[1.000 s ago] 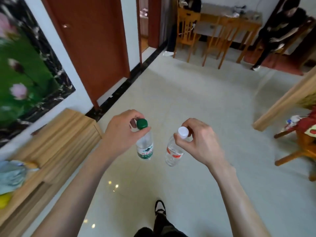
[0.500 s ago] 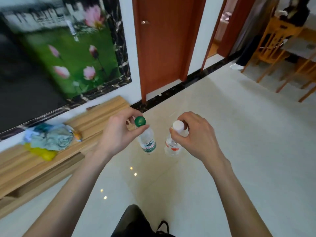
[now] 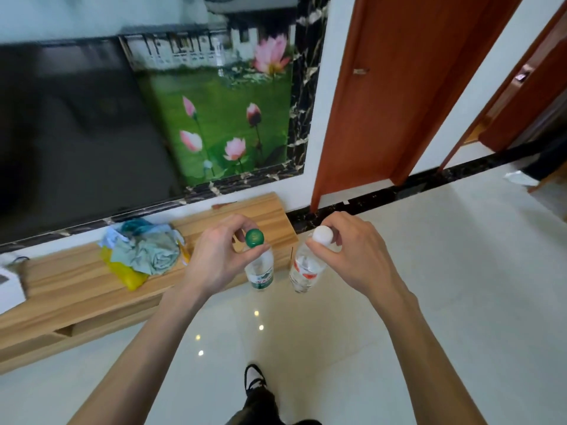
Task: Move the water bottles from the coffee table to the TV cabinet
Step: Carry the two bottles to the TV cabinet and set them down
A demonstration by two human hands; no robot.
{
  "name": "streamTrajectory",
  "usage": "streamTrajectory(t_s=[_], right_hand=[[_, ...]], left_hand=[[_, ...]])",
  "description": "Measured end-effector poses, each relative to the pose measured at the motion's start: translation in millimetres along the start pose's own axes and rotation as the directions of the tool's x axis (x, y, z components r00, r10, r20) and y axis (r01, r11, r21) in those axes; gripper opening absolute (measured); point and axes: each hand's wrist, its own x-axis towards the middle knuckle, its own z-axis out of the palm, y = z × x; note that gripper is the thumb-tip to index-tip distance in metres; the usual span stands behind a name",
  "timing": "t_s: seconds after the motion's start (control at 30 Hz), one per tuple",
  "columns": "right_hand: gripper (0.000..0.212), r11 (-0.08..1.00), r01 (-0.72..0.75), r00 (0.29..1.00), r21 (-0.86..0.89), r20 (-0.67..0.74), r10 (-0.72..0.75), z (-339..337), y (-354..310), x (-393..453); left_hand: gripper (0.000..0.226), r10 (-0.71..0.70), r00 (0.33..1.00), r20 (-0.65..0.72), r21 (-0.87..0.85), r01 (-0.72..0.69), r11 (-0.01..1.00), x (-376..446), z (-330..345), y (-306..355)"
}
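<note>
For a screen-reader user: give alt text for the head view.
Two bare hands each hold a water bottle by its neck: left hand the green-capped bottle, right hand the white-capped bottle, before a wooden TV cabinet.

Label text on the green-capped bottle (image 3: pixel 259 269) is too small to read, same for the red print on the white-capped bottle (image 3: pixel 304 271). The left hand (image 3: pixel 214 259) covers the green-capped bottle's neck. Left of that bottle, the TV cabinet (image 3: pixel 76 289) runs off the frame edge, and the white box (image 3: pixel 7 289) on it is cut off too. The TV (image 3: pixel 70 133) above is blurry.
</note>
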Motion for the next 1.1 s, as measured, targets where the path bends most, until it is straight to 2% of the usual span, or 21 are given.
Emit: streamTrajectory(t_s=[0.23, 0.53, 0.77, 0.9, 1.1], right_hand=[[0.028, 0.997, 0.073, 0.997, -0.005, -0.009, -0.073, 50.7, -14.1, 109.1], [0.025, 0.978, 0.195, 0.979, -0.072, 0.081, -0.189, 94.4, -23.1, 233.0], [0.026, 0.962, 0.265, 0.951, -0.058, 0.180, -0.251, 138.7, -7.3, 320.4], [0.026, 0.969, 0.247, 0.951, -0.003, 0.192, -0.242, 169.1, 6.7, 362.5], [0.027, 0.955, 0.295, 0.920, 0.020, 0.262, -0.290, 211.1, 32.9, 426.8]], left_hand=[[0.030, 0.019, 0.999, -0.027, -0.017, -0.020, 1.000, 69.9, -19.7, -80.8], [0.029, -0.142, 0.985, -0.094, -0.110, 0.132, 0.985, 135.1, -17.1, -172.5], [0.030, -0.218, 0.974, -0.069, -0.067, 0.213, 0.975, 187.9, -4.0, -221.7], [0.029, -0.269, 0.959, -0.092, -0.039, 0.267, 0.963, 222.4, 2.8, -244.2], [0.032, -0.313, 0.942, -0.122, 0.008, 0.317, 0.949, 273.7, 14.1, -270.1]])
